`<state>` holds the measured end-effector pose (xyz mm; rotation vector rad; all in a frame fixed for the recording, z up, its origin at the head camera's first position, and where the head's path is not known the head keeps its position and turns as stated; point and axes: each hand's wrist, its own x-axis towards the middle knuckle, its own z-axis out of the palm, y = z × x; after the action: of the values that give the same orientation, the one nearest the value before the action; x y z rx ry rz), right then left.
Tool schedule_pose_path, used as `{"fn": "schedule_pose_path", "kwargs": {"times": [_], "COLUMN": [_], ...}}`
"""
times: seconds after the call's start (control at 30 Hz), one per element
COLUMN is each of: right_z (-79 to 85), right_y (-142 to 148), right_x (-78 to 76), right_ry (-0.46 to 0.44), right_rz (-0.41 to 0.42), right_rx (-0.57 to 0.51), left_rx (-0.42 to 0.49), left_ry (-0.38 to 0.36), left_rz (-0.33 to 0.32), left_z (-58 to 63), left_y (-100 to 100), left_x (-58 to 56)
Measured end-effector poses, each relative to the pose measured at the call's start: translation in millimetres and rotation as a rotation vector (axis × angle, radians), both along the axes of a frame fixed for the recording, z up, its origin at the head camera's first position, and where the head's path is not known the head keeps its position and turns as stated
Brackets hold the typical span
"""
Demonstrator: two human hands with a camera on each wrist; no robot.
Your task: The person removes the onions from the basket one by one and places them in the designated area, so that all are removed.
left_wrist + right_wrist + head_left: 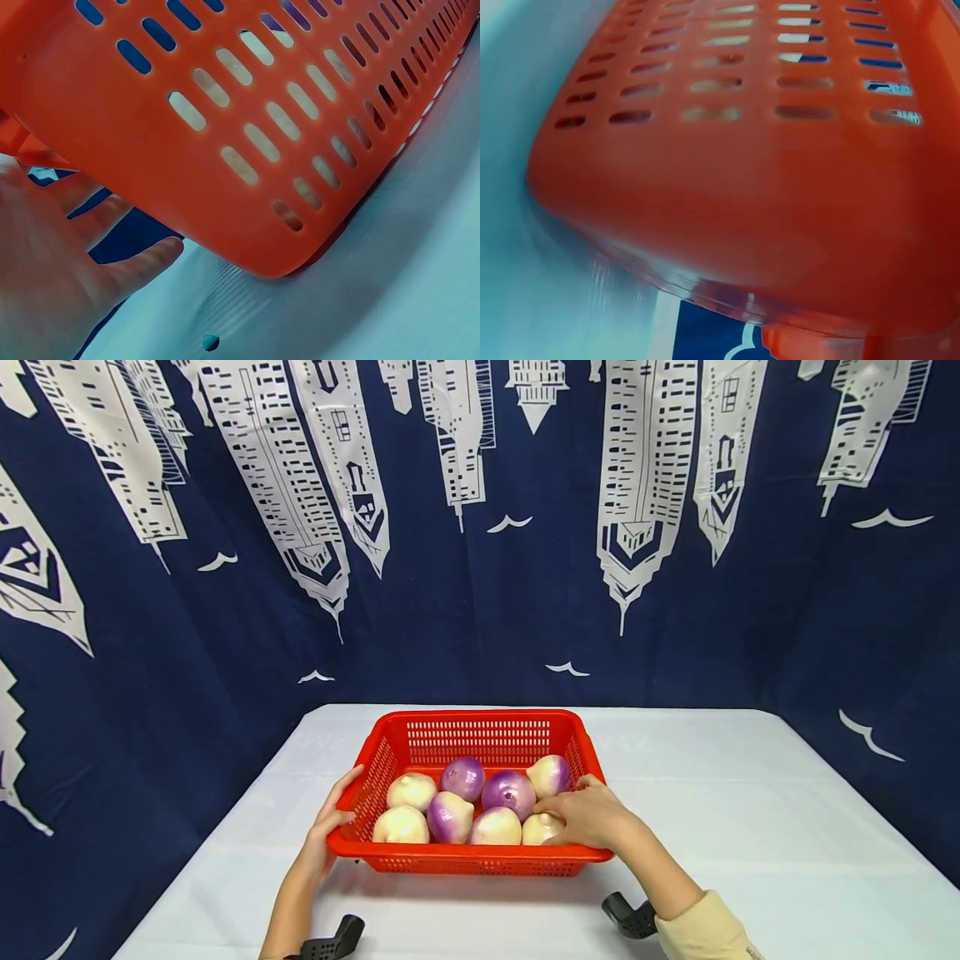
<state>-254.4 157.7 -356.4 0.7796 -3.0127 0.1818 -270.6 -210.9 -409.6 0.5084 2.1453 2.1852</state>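
Several purple-and-white turnips (451, 817) lie in a red perforated plastic basket (480, 850) on the white table. My right hand (585, 814) reaches over the basket's right front corner, its fingers and thumb bent about a pale turnip (537, 829) there. At the left side is my left hand (330, 822), fingers fairly straight and fingertips right at the rim. The left wrist view shows that hand's spread thumb and fingers (142, 266) beside the basket's outer wall (187, 172). Only the basket's wall (705, 180) fills the right wrist view; the right hand is hidden there.
The white tablecloth (712, 793) extends around the basket on both sides. Behind the table hangs a dark blue curtain (480, 610) printed with white buildings and birds. Black wrist devices (630, 917) sit at both wrists, and a small dark speck (211, 342) lies on the cloth.
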Motion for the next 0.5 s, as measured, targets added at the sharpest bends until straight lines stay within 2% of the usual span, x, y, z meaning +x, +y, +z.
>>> {"fn": "schedule_pose_path", "kwargs": {"times": [0.27, 0.5], "right_z": [0.5, 1.0], "right_y": [-5, -13], "right_x": [1.5, -1.5], "right_ry": [0.020, -0.044], "right_rz": [-0.041, -0.076], "right_rx": [0.077, 0.185], "left_rx": [-0.003, 0.011], "left_ry": [-0.007, 0.005], "left_rz": [0.005, -0.009], "left_z": [0.6, 0.3], "left_y": [0, 0], "left_x": [1.7, 1.0]}}
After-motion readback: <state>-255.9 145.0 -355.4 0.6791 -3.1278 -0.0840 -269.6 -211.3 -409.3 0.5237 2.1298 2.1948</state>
